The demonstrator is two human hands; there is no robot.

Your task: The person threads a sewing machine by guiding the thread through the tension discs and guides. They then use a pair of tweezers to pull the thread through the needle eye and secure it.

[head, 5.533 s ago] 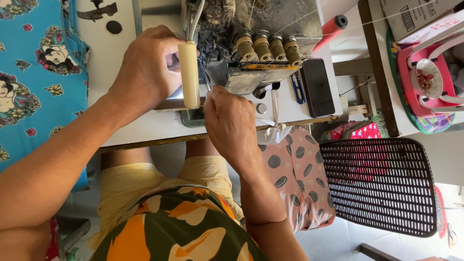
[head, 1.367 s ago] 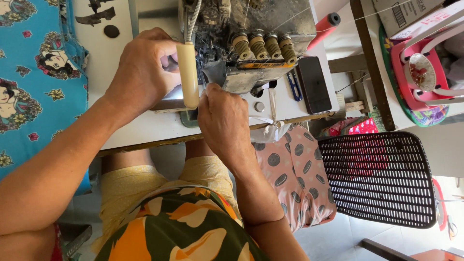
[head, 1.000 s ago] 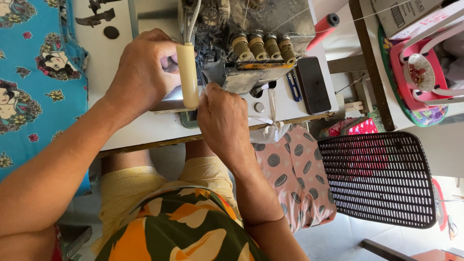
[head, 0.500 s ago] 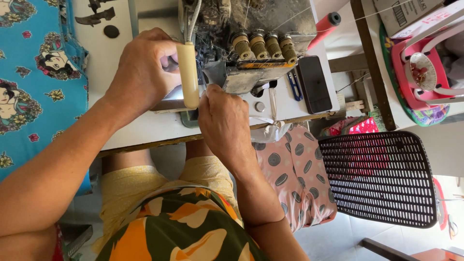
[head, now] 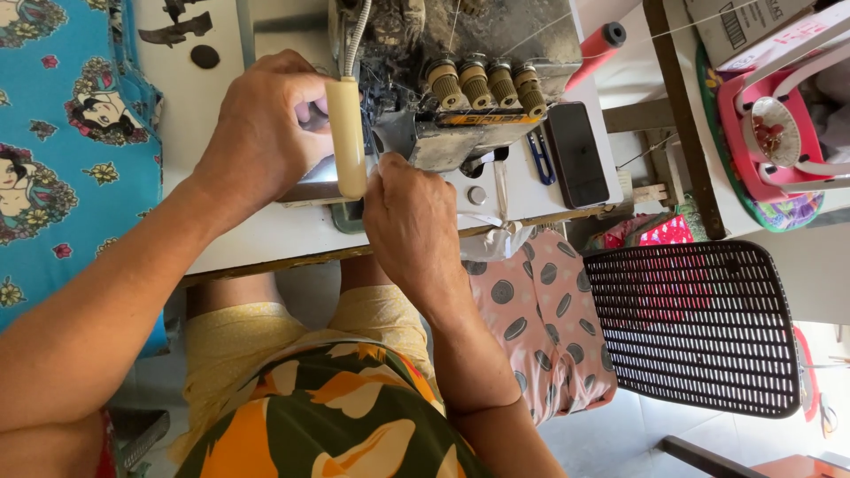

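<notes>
sewing machine (head: 460, 80) beside both hands, right hand (head: 412, 226) fingers pinched, left hand (head: 266, 133) curled, holds unclear

Phone (head: 576, 153) on table (head: 266, 235) right of sewing machine (head: 460, 80), laundry basket (head: 695, 323) further right

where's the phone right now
In the head view, the phone lies flat on the white table, right of the sewing machine, beside the blue snips, beyond the right hand.
</notes>
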